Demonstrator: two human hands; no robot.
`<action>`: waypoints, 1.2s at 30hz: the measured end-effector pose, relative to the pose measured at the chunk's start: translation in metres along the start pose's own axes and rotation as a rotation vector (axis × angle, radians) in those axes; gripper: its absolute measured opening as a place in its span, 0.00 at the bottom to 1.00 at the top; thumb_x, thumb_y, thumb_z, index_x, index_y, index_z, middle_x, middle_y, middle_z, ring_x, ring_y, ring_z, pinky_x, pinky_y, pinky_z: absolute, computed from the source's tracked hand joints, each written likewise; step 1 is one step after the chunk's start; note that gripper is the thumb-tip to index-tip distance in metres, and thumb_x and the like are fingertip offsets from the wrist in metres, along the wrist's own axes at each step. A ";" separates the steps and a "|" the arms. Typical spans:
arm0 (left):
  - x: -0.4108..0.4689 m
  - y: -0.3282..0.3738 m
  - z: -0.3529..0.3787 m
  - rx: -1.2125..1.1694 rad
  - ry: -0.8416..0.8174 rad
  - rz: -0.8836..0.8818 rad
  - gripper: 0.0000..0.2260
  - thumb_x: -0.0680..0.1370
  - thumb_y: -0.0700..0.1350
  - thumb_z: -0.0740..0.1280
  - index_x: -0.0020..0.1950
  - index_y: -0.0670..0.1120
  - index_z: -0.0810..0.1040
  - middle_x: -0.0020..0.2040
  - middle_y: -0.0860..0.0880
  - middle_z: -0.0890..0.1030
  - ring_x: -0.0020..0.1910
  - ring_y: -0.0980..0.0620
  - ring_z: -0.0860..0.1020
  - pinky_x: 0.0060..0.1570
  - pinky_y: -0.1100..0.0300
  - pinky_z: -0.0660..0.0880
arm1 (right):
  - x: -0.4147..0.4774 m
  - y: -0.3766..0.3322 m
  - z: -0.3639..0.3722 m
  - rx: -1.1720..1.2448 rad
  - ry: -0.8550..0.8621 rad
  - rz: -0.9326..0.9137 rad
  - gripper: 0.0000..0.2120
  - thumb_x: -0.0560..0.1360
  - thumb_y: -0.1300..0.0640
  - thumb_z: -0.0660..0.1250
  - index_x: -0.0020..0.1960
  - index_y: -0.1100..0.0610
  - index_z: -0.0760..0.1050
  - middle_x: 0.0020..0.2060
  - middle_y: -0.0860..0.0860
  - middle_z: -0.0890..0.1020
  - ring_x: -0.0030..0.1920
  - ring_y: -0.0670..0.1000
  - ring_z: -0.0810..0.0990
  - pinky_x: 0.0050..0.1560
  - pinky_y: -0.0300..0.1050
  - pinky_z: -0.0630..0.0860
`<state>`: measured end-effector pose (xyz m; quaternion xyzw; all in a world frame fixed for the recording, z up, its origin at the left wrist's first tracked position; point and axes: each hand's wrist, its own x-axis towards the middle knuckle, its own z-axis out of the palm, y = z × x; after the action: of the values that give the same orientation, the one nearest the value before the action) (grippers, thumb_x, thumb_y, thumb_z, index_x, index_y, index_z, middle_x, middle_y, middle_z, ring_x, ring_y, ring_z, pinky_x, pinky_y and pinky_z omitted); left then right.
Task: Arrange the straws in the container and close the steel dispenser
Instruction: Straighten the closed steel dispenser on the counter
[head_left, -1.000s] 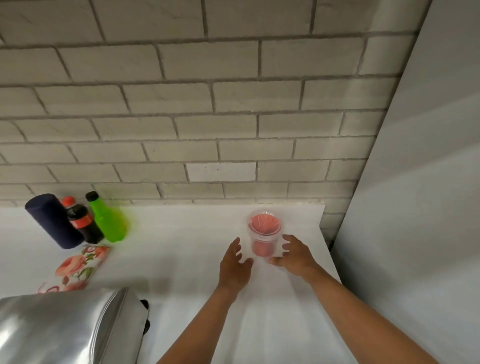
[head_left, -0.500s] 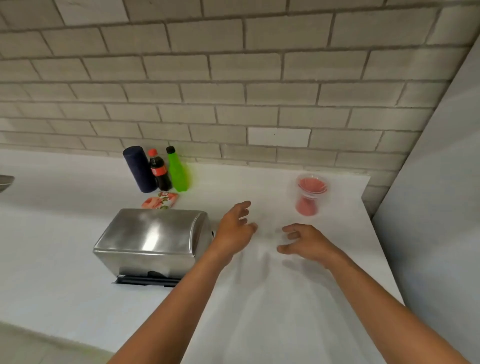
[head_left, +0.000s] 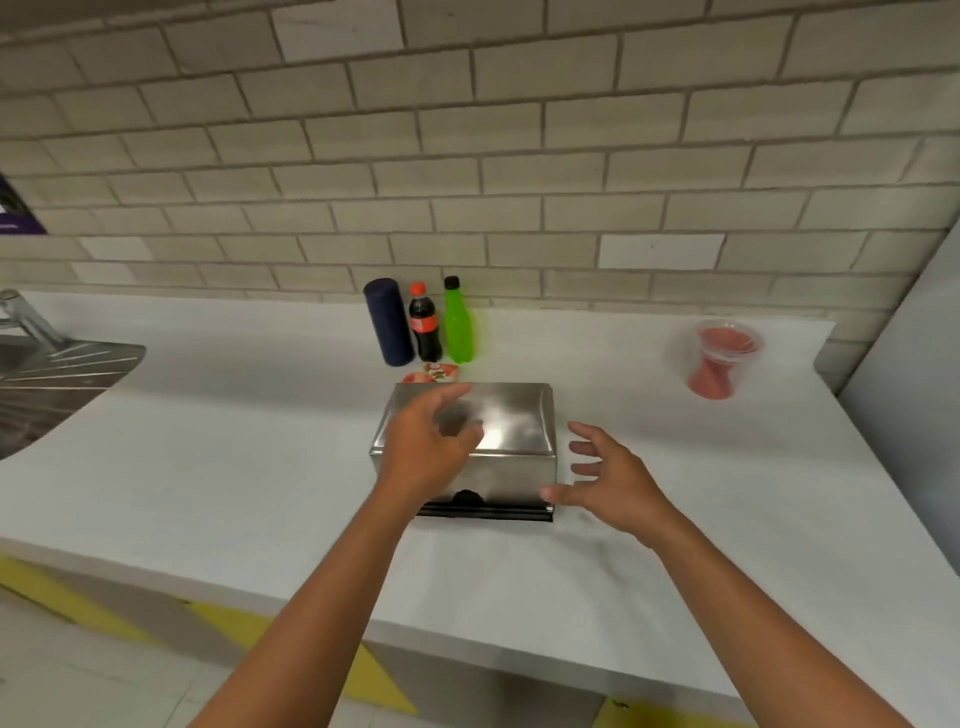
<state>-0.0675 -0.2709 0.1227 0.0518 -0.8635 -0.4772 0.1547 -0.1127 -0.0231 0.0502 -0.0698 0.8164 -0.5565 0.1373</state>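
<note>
The steel dispenser (head_left: 511, 426) sits in the middle of the white counter (head_left: 234, 467), its lid down and a black tray along its front base. My left hand (head_left: 428, 449) hovers over the dispenser's left front corner, fingers spread, holding nothing. Just right of the dispenser's front right corner is my right hand (head_left: 613, 480), open and empty, thumb close to the box. A clear container of red straws (head_left: 719, 358) stands far right near the wall, apart from both hands.
Behind the dispenser stand a dark blue cylinder (head_left: 388, 322), a cola bottle (head_left: 425, 327) and a green bottle (head_left: 458, 327), with a floral packet (head_left: 431, 373) in front of them. A steel sink (head_left: 47, 374) lies at the left. A grey panel (head_left: 909, 389) bounds the right.
Both hands left the straw container and moved left to the steel dispenser. The view swung left and pulled back, so the dispenser is now central.
</note>
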 end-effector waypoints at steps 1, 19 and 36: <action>-0.003 -0.008 -0.010 0.050 0.023 0.004 0.23 0.74 0.44 0.79 0.66 0.57 0.80 0.54 0.69 0.75 0.51 0.77 0.74 0.47 0.78 0.70 | -0.001 -0.002 0.009 0.003 0.018 0.001 0.51 0.61 0.50 0.87 0.78 0.44 0.64 0.68 0.46 0.75 0.62 0.48 0.79 0.50 0.34 0.76; -0.008 -0.133 -0.040 -0.048 0.011 -0.073 0.42 0.75 0.43 0.78 0.80 0.66 0.59 0.69 0.63 0.73 0.61 0.58 0.76 0.42 0.78 0.74 | 0.001 -0.009 0.066 -0.253 0.269 -0.151 0.48 0.72 0.49 0.79 0.78 0.27 0.51 0.70 0.44 0.73 0.64 0.48 0.76 0.65 0.48 0.76; 0.011 -0.134 -0.020 0.043 0.049 -0.014 0.34 0.78 0.40 0.74 0.79 0.61 0.65 0.50 0.63 0.80 0.51 0.75 0.75 0.43 0.83 0.68 | 0.013 0.006 0.058 -0.424 0.392 -0.133 0.45 0.77 0.54 0.74 0.79 0.28 0.49 0.59 0.46 0.76 0.44 0.45 0.73 0.52 0.42 0.73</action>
<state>-0.0793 -0.3618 0.0222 0.0728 -0.8690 -0.4584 0.1714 -0.1071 -0.0758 0.0230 -0.0415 0.9191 -0.3841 -0.0776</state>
